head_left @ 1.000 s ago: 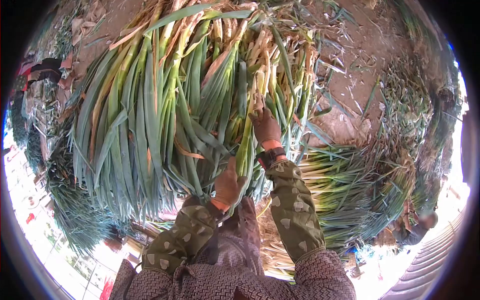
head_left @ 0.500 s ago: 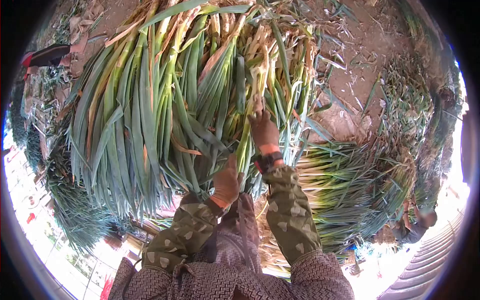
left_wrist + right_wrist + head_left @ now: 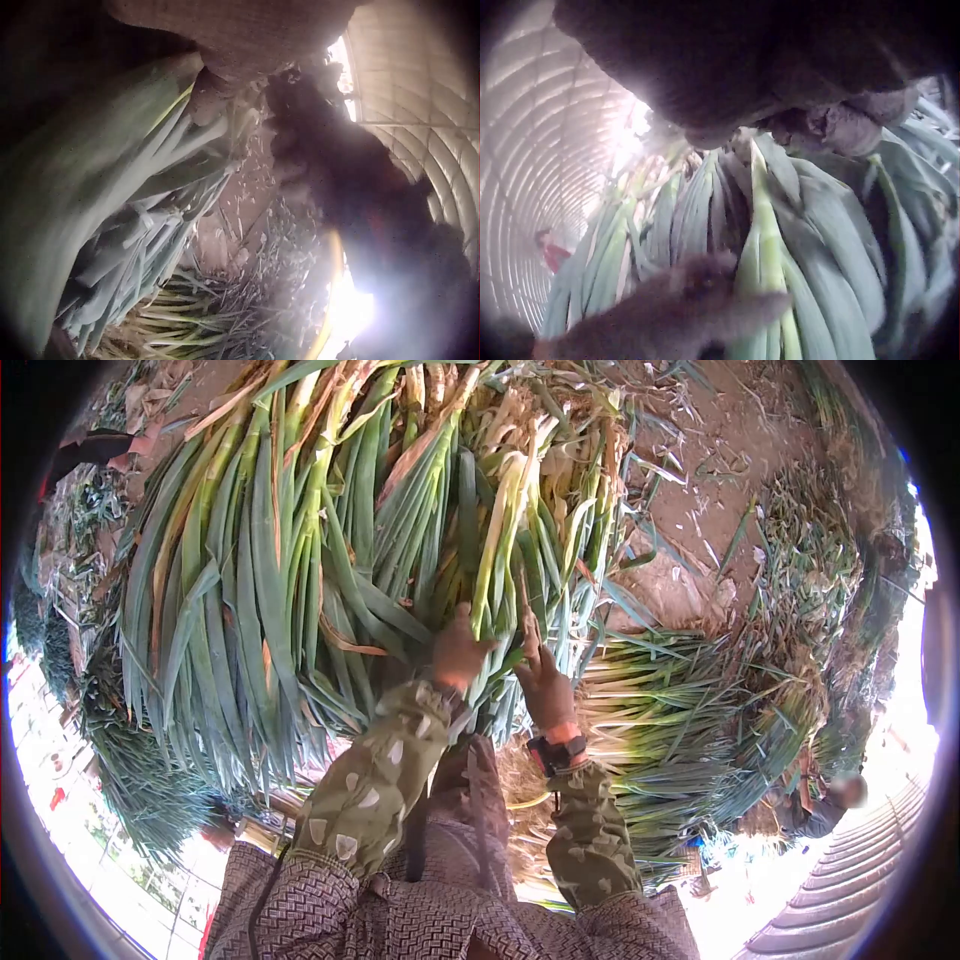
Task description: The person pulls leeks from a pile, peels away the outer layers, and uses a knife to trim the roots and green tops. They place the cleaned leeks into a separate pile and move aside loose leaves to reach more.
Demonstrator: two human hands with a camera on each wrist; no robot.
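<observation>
In the head view a long leek (image 3: 493,550) lies over a big heap of leeks (image 3: 265,570), its pale end pointing away from the body. The gloved left hand (image 3: 460,650) grips its green lower part. Just right of it, the gloved right hand (image 3: 547,695) pinches a thin brownish strip (image 3: 528,615) beside the stalk. The right wrist view has the right hand (image 3: 765,75) dark across the top and the left hand (image 3: 660,311) below, by a green stalk (image 3: 766,225). Some fingers are hidden.
More leeks (image 3: 665,720) lie in a row to the right, beside a pile of leafy scraps (image 3: 815,570). Bare soil (image 3: 715,470) with scraps shows at the upper right. Another person (image 3: 825,810) is at the far right.
The right hand has come down toward the body, with the strip now stretched above its fingers. The left hand has moved up a little. The heap appears shifted slightly left.
</observation>
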